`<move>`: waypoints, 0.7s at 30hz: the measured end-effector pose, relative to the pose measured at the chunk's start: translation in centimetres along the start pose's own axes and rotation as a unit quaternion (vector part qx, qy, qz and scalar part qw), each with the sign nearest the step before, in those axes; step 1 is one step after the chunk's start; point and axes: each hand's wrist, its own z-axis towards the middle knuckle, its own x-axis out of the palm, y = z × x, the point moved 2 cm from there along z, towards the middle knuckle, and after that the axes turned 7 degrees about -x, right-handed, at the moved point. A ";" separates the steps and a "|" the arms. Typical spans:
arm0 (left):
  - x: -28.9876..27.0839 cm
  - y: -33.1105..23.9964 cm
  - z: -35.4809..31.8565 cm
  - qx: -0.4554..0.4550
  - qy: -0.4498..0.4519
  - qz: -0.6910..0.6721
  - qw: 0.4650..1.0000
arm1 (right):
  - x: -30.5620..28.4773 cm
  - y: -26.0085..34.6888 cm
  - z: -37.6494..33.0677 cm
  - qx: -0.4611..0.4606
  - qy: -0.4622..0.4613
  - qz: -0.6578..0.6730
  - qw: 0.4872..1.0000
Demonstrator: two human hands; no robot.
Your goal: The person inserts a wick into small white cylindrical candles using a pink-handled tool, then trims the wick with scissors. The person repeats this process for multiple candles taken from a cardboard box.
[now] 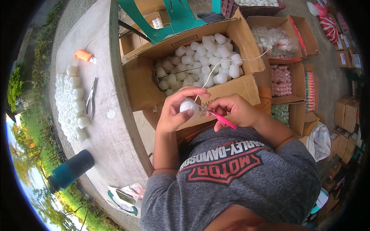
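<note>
My left hand (171, 109) is closed around a small white cup-shaped piece (189, 106), fingers on top and thumb at its near side. My right hand (237, 109) pinches a slim tool with a bright pink handle (224, 120). Its thin metal end points at the white piece; whether it touches cannot be made out, nor the tool's exact kind. A white cord (231, 59) runs from beside the left fingers across a cardboard box (140, 82). Many similar white cups (210, 48) fill that box, just beyond my hands.
On the grey table (111, 154) at the left lie pliers (91, 96), an orange-handled tool (83, 55) and rows of white cups (73, 104). A dark teal bottle (71, 170) lies near its edge. A green chair (154, 27) stands behind; more boxes (293, 82) sit at the right.
</note>
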 end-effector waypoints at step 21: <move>3.0 -3.5 1.0 0.035 0.016 0.419 0.907 | 0.5 3.1 -0.6 -0.317 -0.128 -0.519 0.784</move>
